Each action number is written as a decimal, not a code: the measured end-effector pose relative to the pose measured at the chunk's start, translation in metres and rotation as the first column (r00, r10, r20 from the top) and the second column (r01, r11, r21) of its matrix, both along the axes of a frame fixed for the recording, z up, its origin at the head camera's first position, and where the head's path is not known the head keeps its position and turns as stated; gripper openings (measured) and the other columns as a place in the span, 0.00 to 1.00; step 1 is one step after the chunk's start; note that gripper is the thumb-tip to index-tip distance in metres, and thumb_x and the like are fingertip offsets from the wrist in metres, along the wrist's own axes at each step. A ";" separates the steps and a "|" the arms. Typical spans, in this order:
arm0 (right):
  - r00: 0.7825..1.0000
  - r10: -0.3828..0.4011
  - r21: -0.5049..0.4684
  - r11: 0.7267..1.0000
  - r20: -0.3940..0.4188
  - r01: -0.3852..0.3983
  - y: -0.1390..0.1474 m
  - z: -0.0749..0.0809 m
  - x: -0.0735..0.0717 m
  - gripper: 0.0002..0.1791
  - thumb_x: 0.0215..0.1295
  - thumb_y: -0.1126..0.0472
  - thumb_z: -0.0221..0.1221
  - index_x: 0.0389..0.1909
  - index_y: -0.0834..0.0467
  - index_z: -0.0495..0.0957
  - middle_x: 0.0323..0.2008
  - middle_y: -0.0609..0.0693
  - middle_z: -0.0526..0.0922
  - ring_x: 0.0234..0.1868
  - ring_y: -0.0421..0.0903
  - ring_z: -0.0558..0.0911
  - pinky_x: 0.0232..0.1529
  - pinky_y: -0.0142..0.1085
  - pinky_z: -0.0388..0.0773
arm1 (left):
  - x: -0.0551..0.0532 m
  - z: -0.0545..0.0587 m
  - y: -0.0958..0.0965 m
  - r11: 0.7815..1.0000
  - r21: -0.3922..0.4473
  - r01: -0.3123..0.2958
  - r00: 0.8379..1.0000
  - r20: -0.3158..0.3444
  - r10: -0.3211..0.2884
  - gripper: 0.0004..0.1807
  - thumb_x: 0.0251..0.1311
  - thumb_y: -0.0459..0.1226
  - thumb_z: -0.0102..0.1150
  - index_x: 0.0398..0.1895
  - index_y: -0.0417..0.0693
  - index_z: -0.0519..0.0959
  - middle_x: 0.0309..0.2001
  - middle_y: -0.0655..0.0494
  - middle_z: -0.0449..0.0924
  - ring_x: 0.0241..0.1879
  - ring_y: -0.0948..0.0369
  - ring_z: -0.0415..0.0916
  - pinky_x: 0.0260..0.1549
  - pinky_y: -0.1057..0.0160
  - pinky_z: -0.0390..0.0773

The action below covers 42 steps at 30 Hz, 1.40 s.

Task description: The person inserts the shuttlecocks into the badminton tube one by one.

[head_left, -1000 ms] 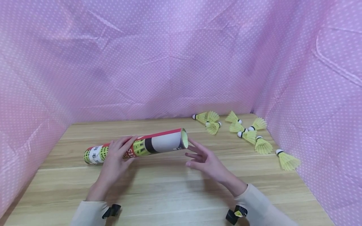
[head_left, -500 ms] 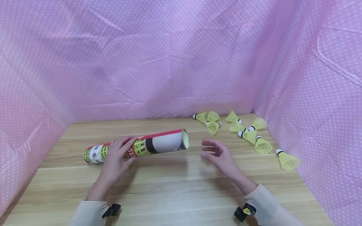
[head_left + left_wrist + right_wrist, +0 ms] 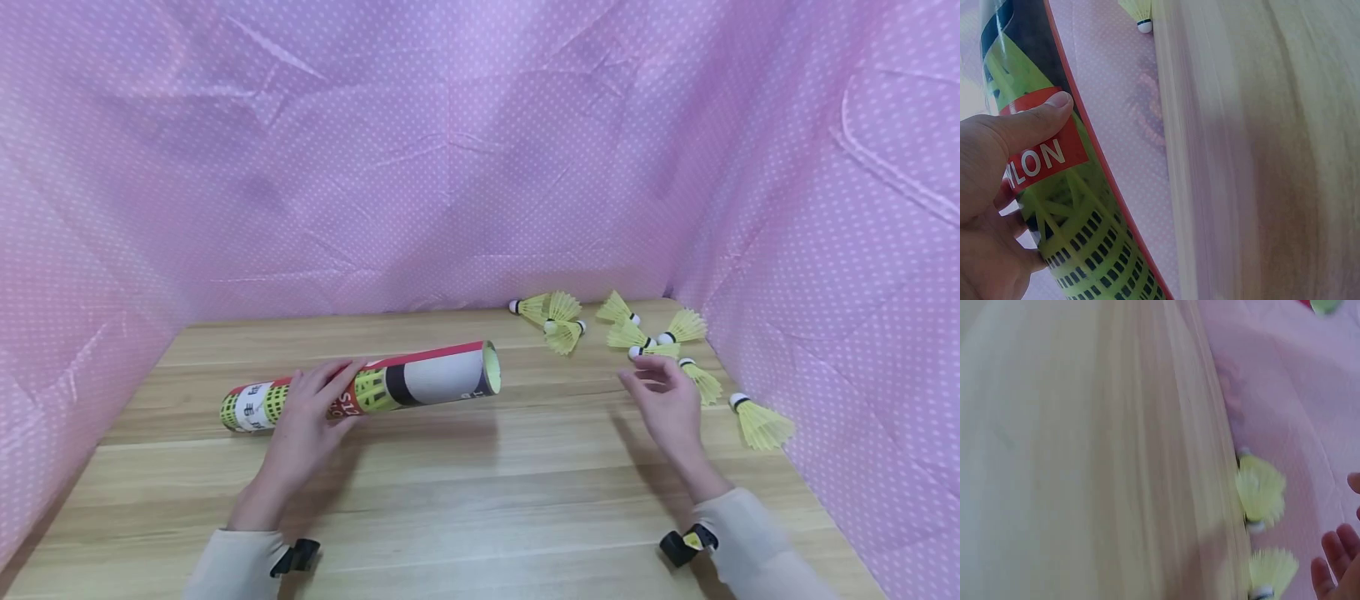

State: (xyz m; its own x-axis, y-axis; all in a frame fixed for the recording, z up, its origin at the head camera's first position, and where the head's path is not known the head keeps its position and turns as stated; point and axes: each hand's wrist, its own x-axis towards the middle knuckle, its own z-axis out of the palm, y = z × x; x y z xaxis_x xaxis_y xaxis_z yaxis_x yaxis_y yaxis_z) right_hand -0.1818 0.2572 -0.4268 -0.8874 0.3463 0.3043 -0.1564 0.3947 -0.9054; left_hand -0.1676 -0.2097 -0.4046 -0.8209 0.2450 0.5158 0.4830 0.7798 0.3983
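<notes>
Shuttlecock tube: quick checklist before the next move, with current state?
1. Left hand gripping the shuttlecock tube: ok.
2. Tube's right end uncapped: ok, looks open.
3. Tube's inside clear of shuttlecocks: cannot tell, mostly hidden.
4. Right hand holding a shuttlecock: not ok, none seen in its fingers.
5. Right hand touching the partly covered shuttlecock: cannot tell.
6. Loose shuttlecocks on the table: ok, several.

I look down on a pale desk [image 3: 465, 508], its wood grain running crosswise. Toward its back right I count nine yellow shuttlecocks [image 3: 564, 337] with white heads: three bunched near the back edge, five grouped to their right, one alone by the right edge.
</notes>
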 end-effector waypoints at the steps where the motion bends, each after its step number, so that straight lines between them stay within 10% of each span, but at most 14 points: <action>1: 0.999 -0.043 -0.001 0.999 -0.011 0.043 0.005 0.000 -0.001 0.18 0.61 0.63 0.71 0.49 0.65 0.80 0.46 0.56 0.84 0.39 0.34 0.81 0.41 0.22 0.79 | 0.000 0.000 0.000 1.000 0.000 0.000 1.000 0.002 0.000 0.52 0.41 0.26 0.80 0.73 0.58 0.69 0.63 0.44 0.73 0.63 0.39 0.67 0.73 0.37 0.46; 12: 0.950 -0.306 -0.104 0.945 0.058 0.311 0.043 0.001 -0.006 0.32 0.59 0.59 0.71 0.63 0.57 0.72 0.66 0.55 0.70 0.71 0.52 0.63 0.75 0.44 0.50 | -0.002 -0.001 0.001 1.000 0.001 0.005 1.000 0.022 -0.005 0.52 0.42 0.27 0.80 0.74 0.58 0.68 0.64 0.45 0.72 0.64 0.40 0.67 0.74 0.38 0.44; 30: 0.886 -0.303 -0.241 0.885 0.351 0.398 0.065 -0.019 -0.013 0.49 0.57 0.51 0.74 0.76 0.48 0.57 0.77 0.51 0.52 0.76 0.50 0.52 0.77 0.43 0.47 | -0.003 -0.002 0.001 1.000 -0.014 0.012 1.000 0.006 -0.012 0.52 0.41 0.27 0.81 0.74 0.58 0.69 0.63 0.45 0.73 0.63 0.40 0.68 0.73 0.37 0.46; 42: 0.880 -0.330 -0.256 0.868 0.343 0.425 0.064 -0.032 -0.018 0.43 0.59 0.58 0.72 0.72 0.53 0.61 0.75 0.53 0.56 0.75 0.46 0.53 0.77 0.37 0.45 | -0.002 -0.003 0.001 1.000 -0.018 0.004 1.000 0.007 -0.004 0.52 0.41 0.28 0.81 0.74 0.59 0.68 0.63 0.44 0.73 0.63 0.40 0.67 0.73 0.37 0.46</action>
